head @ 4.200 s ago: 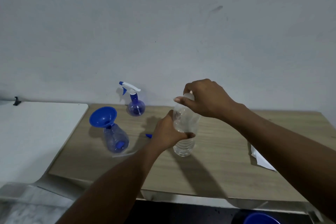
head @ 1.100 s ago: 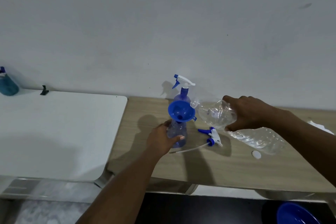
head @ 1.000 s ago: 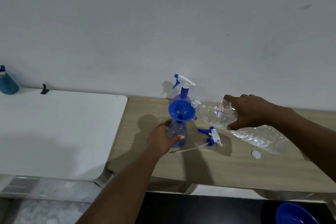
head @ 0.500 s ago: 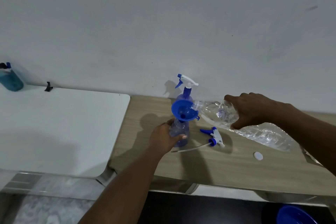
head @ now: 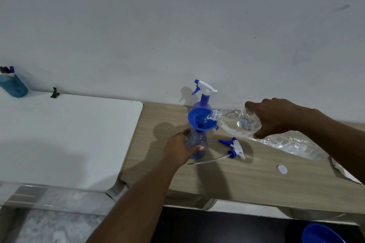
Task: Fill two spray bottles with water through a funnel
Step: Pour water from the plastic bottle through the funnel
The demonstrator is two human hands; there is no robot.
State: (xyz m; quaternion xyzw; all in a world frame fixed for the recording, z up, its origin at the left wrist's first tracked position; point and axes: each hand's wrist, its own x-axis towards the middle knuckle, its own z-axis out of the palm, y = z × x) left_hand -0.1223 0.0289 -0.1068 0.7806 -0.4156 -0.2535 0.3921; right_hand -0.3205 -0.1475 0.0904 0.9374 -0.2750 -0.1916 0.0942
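Right of the spray bottle (head: 197, 145), loose trigger head (head: 235, 147), white cap (head: 282, 169).

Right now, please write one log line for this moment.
left hand: holds spray bottle | right hand: tilts water bottle, mouth at funnel | second spray bottle: head on

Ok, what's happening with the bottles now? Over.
Left hand grips spray bottle, funnel in its neck. Right hand tips water bottle into funnel. Loose sprayer beside, not in the way.

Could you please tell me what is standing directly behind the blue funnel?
A second spray bottle stands behind the funnel, its white-and-blue trigger head on. The funnel covers its lower body, so its water level cannot be seen.
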